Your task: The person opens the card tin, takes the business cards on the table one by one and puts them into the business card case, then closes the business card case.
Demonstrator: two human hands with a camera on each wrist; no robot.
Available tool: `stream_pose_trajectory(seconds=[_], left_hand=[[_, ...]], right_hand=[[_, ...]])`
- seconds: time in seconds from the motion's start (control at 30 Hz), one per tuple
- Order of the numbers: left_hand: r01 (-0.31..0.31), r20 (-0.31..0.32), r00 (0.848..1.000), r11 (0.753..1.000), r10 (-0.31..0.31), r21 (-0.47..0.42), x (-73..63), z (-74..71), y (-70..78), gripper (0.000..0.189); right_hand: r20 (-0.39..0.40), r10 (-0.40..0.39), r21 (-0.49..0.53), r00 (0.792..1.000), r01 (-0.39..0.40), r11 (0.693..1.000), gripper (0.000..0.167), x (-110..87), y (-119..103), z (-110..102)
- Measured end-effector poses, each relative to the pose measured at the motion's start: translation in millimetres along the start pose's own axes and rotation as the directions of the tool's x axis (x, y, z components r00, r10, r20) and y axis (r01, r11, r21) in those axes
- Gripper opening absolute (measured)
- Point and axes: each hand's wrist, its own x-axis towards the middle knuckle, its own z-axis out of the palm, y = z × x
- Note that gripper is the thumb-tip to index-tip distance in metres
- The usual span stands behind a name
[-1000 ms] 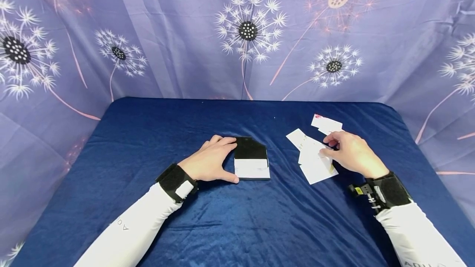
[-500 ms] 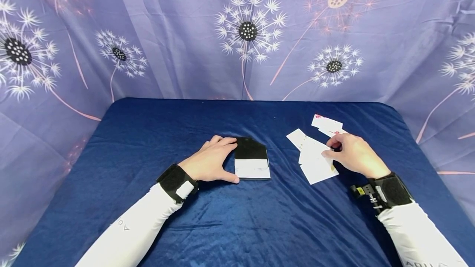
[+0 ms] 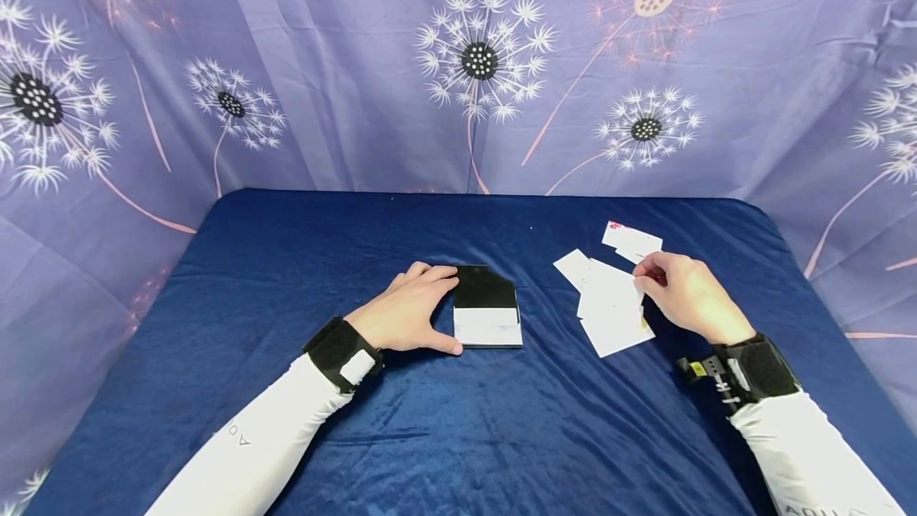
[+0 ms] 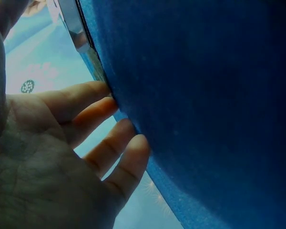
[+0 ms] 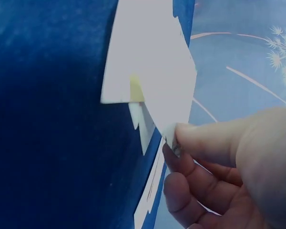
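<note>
In the head view a small flat case (image 3: 485,287), black at the far part and white at the near part, lies on the dark blue cloth. My left hand (image 3: 403,310) rests along its left side, thumb by the near corner and fingers by the far one. In the left wrist view the fingers (image 4: 126,157) are spread and loosely bent. To the right, my right hand (image 3: 684,293) pinches the corner of a white card (image 3: 612,289) between thumb and fingertips. The right wrist view shows this card (image 5: 157,52) tilted, its pinched corner bent.
Under and around the held card lie other white cards (image 3: 614,337), one with a yellow mark. Another narrow card (image 3: 571,267) pokes out at the left. Beyond the hand are cards with red print (image 3: 630,239). A patterned purple curtain (image 3: 344,62) hangs behind the table.
My right hand has shifted slightly right and its fingertips have closed on the corner of the white card. The left hand and the case stay where they were.
</note>
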Motion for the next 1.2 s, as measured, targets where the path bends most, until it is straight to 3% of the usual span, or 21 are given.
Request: stream_pose_trajectory(seconds=[0.17, 0.47, 0.8, 1.2], left_hand=[[0.003, 0.003, 1.000, 1.000, -0.003, -0.005, -0.2, -0.5, 0.8, 0.105], [0.005, -0.001, 1.000, 1.000, -0.005, -0.009, -1.2, -2.2, 2.4, 0.104], [0.005, 0.003, 1.000, 1.000, -0.005, -0.016, -1.1, -2.6, 2.5, 0.105], [0.002, 0.003, 1.000, 1.000, -0.002, -0.012, -0.5, -2.1, 2.1, 0.105]], right_hand=[[-0.031, -0.021, 0.006, 0.999, 0.021, 1.000, 0.006, 1.3, -4, -2], [0.013, 0.023, 0.028, 1.000, -0.023, 0.999, 0.008, 6.4, -15, -10], [-0.113, -0.052, 0.012, 0.992, 0.053, 0.999, 0.008, 10.8, -24, -11], [-0.131, -0.075, 0.024, 0.989, 0.079, 0.997, 0.009, 20.7, -44, -11]])
